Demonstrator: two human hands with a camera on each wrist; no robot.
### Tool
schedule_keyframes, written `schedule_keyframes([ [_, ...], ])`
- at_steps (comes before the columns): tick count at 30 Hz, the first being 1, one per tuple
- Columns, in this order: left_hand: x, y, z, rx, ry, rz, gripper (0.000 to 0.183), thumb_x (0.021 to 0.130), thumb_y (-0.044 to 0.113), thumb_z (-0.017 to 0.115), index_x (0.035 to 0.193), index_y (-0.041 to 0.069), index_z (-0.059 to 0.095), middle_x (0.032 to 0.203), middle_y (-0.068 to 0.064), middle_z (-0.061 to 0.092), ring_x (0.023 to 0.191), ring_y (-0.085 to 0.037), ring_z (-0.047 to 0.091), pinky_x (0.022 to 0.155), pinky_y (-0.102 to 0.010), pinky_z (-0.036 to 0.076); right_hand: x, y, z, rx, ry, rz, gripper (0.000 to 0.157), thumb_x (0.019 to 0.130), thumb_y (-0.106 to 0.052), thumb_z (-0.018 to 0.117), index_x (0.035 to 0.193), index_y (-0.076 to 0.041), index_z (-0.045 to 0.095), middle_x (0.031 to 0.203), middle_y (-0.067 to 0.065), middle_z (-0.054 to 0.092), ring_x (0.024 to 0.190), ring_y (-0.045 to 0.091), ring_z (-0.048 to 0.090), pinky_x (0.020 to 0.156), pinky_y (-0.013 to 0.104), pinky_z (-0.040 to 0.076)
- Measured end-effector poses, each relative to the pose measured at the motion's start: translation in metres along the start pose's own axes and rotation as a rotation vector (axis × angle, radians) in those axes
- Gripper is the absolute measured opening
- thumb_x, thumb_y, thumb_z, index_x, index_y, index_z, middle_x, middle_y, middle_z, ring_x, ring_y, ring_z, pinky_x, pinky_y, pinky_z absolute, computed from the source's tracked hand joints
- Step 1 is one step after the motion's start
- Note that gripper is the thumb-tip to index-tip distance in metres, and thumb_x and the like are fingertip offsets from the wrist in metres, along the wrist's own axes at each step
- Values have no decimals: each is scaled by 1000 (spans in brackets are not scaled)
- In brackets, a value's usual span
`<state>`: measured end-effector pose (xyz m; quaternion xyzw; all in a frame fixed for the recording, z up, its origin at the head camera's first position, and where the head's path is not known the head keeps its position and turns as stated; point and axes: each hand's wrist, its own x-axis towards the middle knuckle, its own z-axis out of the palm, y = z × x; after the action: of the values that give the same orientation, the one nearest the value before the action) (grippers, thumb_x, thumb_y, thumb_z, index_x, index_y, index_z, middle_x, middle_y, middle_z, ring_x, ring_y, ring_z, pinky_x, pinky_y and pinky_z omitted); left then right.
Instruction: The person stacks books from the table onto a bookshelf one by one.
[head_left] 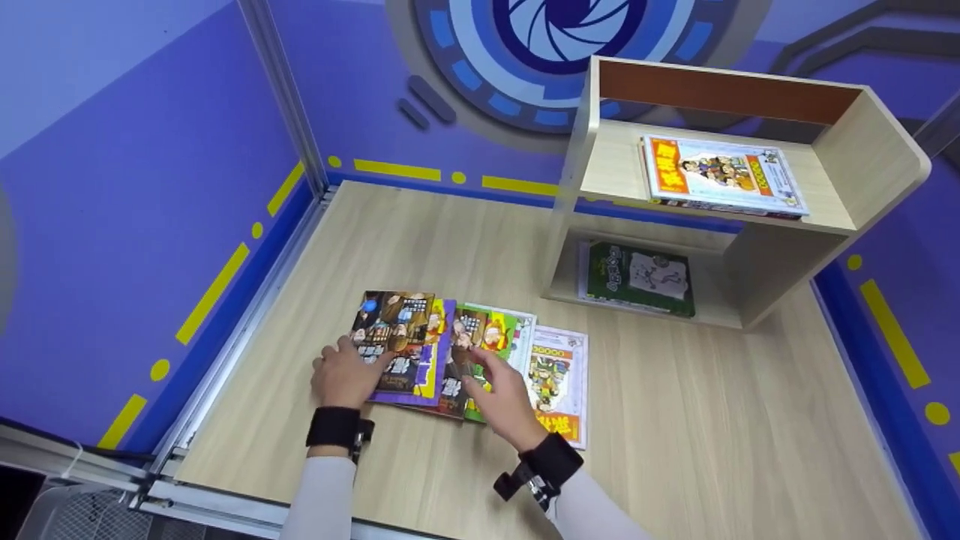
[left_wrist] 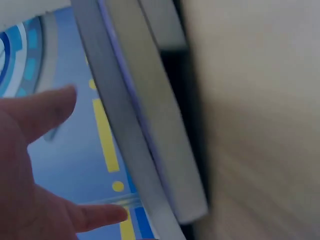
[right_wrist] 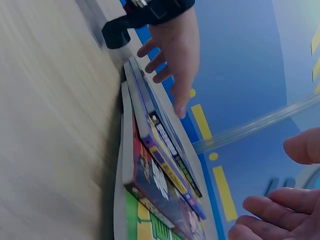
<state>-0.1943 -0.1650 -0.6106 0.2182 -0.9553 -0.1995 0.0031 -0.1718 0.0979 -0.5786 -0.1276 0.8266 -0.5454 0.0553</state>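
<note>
Several comic books lie overlapped in a row on the wooden table. The leftmost, a dark-covered book (head_left: 399,322), lies on top of a purple-and-yellow book (head_left: 439,352). My left hand (head_left: 347,375) is at its left edge, thumb over the cover; the left wrist view shows that thumb (left_wrist: 45,110) and a finger spread apart beside the stacked book edges. Above a brown-covered book (head_left: 457,386) and a green book (head_left: 499,335) hovers my right hand (head_left: 504,394), fingers loosely bent with nothing between them. A white-bordered book (head_left: 559,382) lies at the row's right end.
Behind and to the right stands a two-level wooden shelf (head_left: 795,255). Its upper level bears a small stack topped by a white-and-orange book (head_left: 724,172); a green-black book (head_left: 645,277) lies on the lower. Blue-purple panels (head_left: 187,225) border the table.
</note>
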Motion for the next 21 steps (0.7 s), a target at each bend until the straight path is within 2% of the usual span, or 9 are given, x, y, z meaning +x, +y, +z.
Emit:
schedule_keyframes([
  [3, 2, -3, -1, 27, -60, -30, 102, 71, 76, 58, 134, -3, 41, 119, -30, 47, 108, -47, 46, 81, -53, 44, -3, -2, 3, 47, -3, 7, 48, 92, -23, 59, 137, -12, 47, 133, 8, 57, 125, 22, 53, 106, 37, 44],
  [9, 9, -3, -7, -61, -122, -46, 108, 64, 76, 65, 128, -8, 43, 114, -32, 49, 104, -49, 50, 81, -56, 46, -6, -2, 5, 138, 7, 11, 49, 92, -19, 60, 136, -4, 46, 132, 16, 56, 125, 29, 53, 107, 44, 42],
  [15, 18, -8, -11, -108, -181, -53, 113, 59, 75, 70, 126, -12, 40, 114, -32, 54, 107, -48, 53, 86, -55, 47, -13, -25, -3, 157, -3, 33, 44, 91, -12, 59, 133, -4, 48, 129, 20, 57, 124, 36, 53, 106, 49, 42],
  [17, 20, -10, -11, -125, -195, -53, 112, 58, 74, 71, 124, -12, 42, 113, -31, 55, 106, -46, 54, 85, -54, 48, -13, -19, -1, 168, -3, 36, 44, 91, -14, 59, 133, -5, 48, 130, 18, 57, 124, 35, 53, 106, 49, 42],
  [21, 24, -13, -9, -139, -209, -46, 102, 55, 74, 73, 113, -8, 56, 107, -25, 62, 98, -39, 60, 78, -48, 51, -8, 5, 7, 157, -6, 53, 47, 92, -19, 60, 136, -8, 47, 133, 13, 56, 125, 31, 53, 105, 45, 44],
])
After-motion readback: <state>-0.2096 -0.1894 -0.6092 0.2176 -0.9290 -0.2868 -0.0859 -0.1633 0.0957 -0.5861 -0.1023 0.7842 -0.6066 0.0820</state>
